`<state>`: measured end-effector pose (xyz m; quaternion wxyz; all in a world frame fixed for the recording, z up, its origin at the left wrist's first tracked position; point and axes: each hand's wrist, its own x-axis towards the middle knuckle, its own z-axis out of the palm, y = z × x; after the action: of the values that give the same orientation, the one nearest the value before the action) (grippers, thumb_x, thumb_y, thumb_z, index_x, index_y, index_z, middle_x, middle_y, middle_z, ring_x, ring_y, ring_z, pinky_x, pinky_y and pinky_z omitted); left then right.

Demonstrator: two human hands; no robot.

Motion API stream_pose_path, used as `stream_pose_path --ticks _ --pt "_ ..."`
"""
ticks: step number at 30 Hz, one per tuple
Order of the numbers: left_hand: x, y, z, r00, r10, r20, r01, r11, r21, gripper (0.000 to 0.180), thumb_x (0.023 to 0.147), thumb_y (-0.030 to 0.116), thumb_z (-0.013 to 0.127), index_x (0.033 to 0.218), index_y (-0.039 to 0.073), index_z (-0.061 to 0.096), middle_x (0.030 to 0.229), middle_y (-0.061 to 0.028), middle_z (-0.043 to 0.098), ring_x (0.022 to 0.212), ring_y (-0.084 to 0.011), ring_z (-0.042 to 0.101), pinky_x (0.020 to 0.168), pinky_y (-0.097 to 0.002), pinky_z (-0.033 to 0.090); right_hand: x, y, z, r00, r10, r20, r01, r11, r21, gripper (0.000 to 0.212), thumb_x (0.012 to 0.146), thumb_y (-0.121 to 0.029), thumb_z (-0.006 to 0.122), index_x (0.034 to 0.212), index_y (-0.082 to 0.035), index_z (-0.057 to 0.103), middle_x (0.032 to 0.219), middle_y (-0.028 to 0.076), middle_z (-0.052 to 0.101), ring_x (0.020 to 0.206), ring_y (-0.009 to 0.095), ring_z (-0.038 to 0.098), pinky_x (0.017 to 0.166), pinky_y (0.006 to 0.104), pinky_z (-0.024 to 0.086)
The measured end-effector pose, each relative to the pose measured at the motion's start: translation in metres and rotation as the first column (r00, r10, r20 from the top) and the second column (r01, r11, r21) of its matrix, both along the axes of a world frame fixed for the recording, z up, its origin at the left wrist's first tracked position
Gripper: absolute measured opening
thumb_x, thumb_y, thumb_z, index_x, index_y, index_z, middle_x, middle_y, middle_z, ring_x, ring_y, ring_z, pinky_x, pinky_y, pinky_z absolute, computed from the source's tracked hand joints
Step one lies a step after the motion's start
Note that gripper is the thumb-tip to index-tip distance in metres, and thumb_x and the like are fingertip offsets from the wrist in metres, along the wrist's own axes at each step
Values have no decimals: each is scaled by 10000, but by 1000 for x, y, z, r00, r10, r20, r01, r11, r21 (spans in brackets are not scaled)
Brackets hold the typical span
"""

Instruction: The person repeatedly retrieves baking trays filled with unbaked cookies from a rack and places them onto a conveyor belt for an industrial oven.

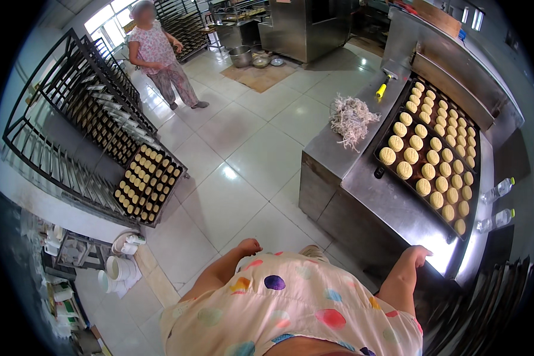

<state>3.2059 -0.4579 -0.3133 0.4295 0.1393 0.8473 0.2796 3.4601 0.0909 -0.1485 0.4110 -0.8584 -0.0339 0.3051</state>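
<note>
My left hand (250,245) hangs over the tiled floor, its fingers curled in and nothing showing in them. My right hand (419,255) is beside the near edge of the metal counter (371,193), fingers also curled and no object visible; whether it touches the edge I cannot tell. On the counter lie two dark baking trays (404,178) side by side, holding rows of round pale-yellow pastries (423,187). A heap of whitish stringy material (353,120) sits at the counter's left edge, with a yellow-handled scraper (384,87) beyond it.
Two clear bottles (498,190) stand along the counter's right side. At left is a tall rack (71,113) with a pastry-filled tray (148,184) at its front. White buckets (120,269) are low left. Another person (154,53) stands far left; metal bowls (241,56) rest on the floor.
</note>
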Motion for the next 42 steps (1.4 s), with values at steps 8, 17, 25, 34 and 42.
stream_pose_path --ticks 8,17,25,34,42 --pt "1 -3 1 998 -57 4 57 997 -53 281 737 325 642 761 46 626 639 -68 623 540 -162 600 488 -299 478 3 5 -12 1000 7 16 -7 1000 20 795 811 -584 412 1152 133 440 1185 287 484 1098 391 494 976 444 360" --pt "3 3 -3 1000 19 11 -19 1000 9 268 723 307 665 761 47 614 637 -73 621 537 -160 595 472 -294 470 11 19 -33 996 -10 93 14 999 -42 810 807 -628 387 1124 114 461 1141 271 513 1081 375 505 929 453 396" --pt "1 2 -5 1000 -14 12 15 1000 -19 271 719 308 678 760 50 608 639 -65 618 534 -155 589 467 -290 465 13 21 -37 998 -33 59 34 999 -18 818 795 -640 401 1118 109 466 1139 275 511 1074 381 509 920 463 401" --pt "1 3 -8 1000 -4 -12 4 1000 13 267 724 307 676 760 51 611 640 -63 621 541 -153 596 487 -291 472 10 11 -25 999 -41 19 41 999 -2 815 793 -628 418 1123 116 462 1148 279 505 1068 389 512 929 463 395" --pt "1 5 -5 993 -99 -58 96 994 -44 302 741 344 652 772 45 631 655 -74 623 592 -172 594 558 -305 475 15 19 -41 995 -75 65 76 997 -10 775 790 -620 434 1083 94 497 1093 263 542 1015 383 546 904 455 423"
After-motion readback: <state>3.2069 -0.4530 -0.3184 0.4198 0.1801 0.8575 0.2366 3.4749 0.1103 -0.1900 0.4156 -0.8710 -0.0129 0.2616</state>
